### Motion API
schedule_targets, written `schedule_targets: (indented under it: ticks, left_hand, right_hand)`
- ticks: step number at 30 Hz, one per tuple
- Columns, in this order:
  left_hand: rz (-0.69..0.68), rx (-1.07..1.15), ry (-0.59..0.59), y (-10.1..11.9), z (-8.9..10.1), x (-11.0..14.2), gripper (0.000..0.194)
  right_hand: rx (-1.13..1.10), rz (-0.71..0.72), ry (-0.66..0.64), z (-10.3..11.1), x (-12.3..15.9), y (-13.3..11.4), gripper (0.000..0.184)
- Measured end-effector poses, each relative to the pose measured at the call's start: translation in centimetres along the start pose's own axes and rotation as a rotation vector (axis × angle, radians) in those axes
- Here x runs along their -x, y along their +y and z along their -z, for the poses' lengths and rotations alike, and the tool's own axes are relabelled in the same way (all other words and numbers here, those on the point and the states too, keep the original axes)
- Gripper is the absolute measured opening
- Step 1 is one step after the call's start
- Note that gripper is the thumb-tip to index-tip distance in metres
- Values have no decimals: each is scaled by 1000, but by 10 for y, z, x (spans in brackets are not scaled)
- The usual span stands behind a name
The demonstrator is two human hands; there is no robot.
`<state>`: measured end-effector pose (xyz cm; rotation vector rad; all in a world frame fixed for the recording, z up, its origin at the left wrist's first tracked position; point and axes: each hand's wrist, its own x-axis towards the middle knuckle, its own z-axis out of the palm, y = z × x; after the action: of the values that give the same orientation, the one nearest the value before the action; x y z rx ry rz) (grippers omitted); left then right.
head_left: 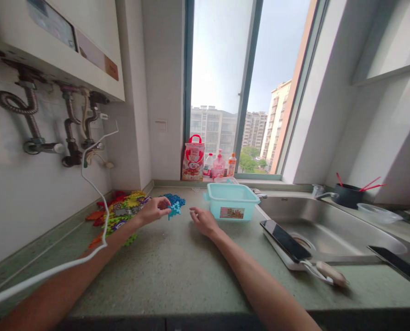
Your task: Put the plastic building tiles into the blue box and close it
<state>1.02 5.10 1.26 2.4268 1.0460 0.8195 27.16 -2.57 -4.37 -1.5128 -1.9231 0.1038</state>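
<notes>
Left of the tub (232,203), the left hand (152,211) pinches a light-blue piece (175,210); the right hand (205,222), nearer the tub, seems released, half curled.

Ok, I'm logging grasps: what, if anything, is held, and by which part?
The left hand pinches a light-blue toothed piece by its left edge; the right hand holds nothing.

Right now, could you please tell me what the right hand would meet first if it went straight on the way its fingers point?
The right hand would probably meet the light-blue piece held by the left hand, or the dark-blue pile beyond it; depth is unclear.
</notes>
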Motion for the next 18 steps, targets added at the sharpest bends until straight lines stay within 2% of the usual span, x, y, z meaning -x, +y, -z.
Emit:
schedule_targets:
  ticks: [2,4,9,15,18]
  left_hand:
    - [-41,6,-167,1,-13,16,28]
    - [-57,-10,-247,0,-22,25,25]
    - [-112,4,-271,-1,-21,28,29]
    - [-120,36,-375,-6,-10,28,67]
    - [-149,48,-417,-11,-9,29,64]
  right_hand:
    - [-13,58,7,3,3,-7,37]
    - [-34,128,-36,5,7,-14,35]
    - [-60,197,-185,3,16,-31,40]
    - [-52,194,-264,2,19,-37,47]
    - [-56,194,-286,3,19,-38,56]
